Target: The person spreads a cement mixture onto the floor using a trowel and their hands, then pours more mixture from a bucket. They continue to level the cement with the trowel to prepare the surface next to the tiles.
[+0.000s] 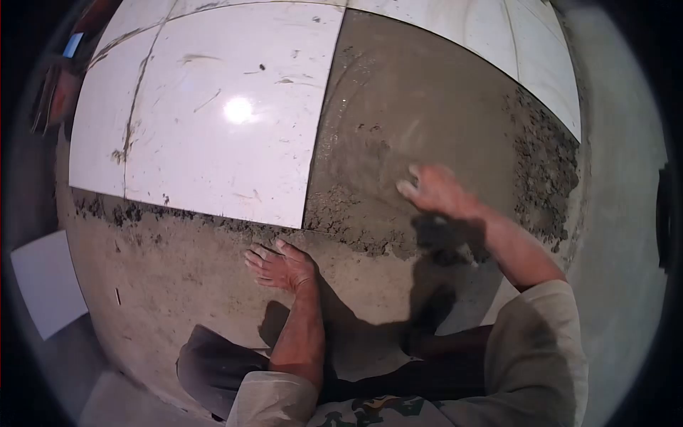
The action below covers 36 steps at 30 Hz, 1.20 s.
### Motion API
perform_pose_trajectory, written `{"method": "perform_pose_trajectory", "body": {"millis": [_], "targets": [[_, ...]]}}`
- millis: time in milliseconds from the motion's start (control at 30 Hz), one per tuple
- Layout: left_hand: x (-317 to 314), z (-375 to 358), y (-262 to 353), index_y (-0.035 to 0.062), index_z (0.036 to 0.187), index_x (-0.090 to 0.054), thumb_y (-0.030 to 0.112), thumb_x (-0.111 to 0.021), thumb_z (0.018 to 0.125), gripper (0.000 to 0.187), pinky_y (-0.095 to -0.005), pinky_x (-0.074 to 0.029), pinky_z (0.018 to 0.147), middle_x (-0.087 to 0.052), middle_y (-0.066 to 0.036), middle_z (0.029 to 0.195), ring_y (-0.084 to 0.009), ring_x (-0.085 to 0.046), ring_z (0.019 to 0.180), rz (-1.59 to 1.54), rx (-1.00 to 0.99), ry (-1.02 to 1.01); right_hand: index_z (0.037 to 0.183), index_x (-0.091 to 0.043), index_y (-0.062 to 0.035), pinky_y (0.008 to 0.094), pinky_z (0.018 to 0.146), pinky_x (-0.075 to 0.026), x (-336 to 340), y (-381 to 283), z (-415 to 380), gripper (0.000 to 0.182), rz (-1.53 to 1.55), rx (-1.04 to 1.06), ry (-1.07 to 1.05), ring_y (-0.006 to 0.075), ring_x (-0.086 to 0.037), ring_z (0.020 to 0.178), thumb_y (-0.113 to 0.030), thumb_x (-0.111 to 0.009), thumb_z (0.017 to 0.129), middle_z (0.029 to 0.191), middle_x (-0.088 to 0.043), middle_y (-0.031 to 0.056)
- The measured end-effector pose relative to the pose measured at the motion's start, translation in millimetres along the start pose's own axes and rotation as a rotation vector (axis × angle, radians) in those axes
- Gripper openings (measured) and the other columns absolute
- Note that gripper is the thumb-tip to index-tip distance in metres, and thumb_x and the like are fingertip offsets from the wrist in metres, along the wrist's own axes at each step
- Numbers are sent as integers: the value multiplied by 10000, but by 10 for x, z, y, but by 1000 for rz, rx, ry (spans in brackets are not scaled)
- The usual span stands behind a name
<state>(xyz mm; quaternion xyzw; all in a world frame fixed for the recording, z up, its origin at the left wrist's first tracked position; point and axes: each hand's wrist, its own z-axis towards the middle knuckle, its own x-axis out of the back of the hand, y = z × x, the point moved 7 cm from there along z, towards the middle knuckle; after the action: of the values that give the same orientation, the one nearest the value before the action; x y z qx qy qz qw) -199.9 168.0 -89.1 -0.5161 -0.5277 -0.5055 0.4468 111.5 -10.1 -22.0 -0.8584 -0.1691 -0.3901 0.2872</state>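
White floor tiles (213, 85) with grey smears lie at the upper left and along the top. Beside them spreads a patch of wet grey mortar (427, 92), smooth in the middle and crumbly at its right and lower edges. Over the lower part of this patch is my right hand (437, 191), slightly blurred, its fingers curved and apart with nothing visible in them. My left hand (281, 265) rests with spread fingers on the bare floor, just below the tile's lower corner, and holds nothing.
A loose white tile piece (48, 285) lies at the far left. Reddish and blue objects (64, 96) are at the upper left edge. A grey wall or floor strip (622, 213) runs down the right side. My knees are at the bottom.
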Motion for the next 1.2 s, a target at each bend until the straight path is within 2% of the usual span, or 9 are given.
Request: {"method": "perform_pose_trajectory", "body": {"millis": [133,200,300,433,633,733,933,1000,1200], "targets": [[-33,1,-27,56,1467,-270,517,-301,965,682,-580,-79,1122,-162,-142,1559,-320,-106,1444,27,-1,-2,941,-585,9,487,749,-504,-72,-107,-543,399,-105,65,-128,412,-631,791,-383,-585,867,798,-631,237],[-85,-9,-87,55,1465,-274,516,-304,964,682,-580,-77,1123,-165,-143,1558,-323,-108,1444,39,0,17,902,-552,-18,462,610,-508,-120,-65,-675,376,-226,179,57,362,-635,651,-378,-643,838,716,-621,191],[-83,13,-60,63,1460,-289,508,-320,961,669,-580,-75,1126,-172,-138,1557,-329,-112,1442,18,-33,48,883,-521,-34,435,506,-481,-198,-327,-778,398,-239,380,185,316,-618,555,-393,-679,814,651,-607,163],[-29,5,-14,69,1457,-303,508,-323,964,661,-579,-80,1127,-195,-123,1553,-302,-139,1437,16,3,20,872,-521,-31,411,487,-478,-211,-369,-557,412,-415,496,293,299,-622,561,-408,-678,817,608,-592,151],[-4,-21,-25,78,1464,-290,516,-303,967,663,-560,-79,1136,-188,-100,1558,-264,-112,1449,11,-4,11,859,-520,-31,382,525,-510,52,-272,-121,378,-358,402,247,288,-643,592,-382,-658,842,615,-599,123],[-36,-24,-47,86,1473,-270,524,-288,968,669,-556,-74,1138,-166,-94,1564,-255,-112,1450,33,11,4,857,-521,-28,416,557,-519,236,-171,131,375,-339,260,262,313,-654,614,-383,-641,854,640,-619,146],[2,-38,-5,98,1474,-279,546,-280,963,679,-551,-75,1140,-177,-92,1562,-260,-116,1448,2,19,36,947,-576,8,430,708,-539,677,-24,549,424,-340,87,240,328,-680,787,-408,-606,874,791,-667,190],[9,-49,-26,100,1473,-283,551,-280,961,682,-551,-76,1140,-184,-93,1560,-263,-123,1447,1,19,29,1014,-602,11,430,785,-529,828,156,611,448,-272,-66,282,330,-666,898,-417,-591,882,900,-670,209],[103,-36,56,77,1450,-342,554,-307,955,688,-569,-126,1123,-214,-102,1551,-274,-190,1430,39,54,-2,1057,-604,13,448,849,-505,1083,1098,386,491,-128,-345,326,368,-628,983,-446,-565,887,990,-660,212]]}}
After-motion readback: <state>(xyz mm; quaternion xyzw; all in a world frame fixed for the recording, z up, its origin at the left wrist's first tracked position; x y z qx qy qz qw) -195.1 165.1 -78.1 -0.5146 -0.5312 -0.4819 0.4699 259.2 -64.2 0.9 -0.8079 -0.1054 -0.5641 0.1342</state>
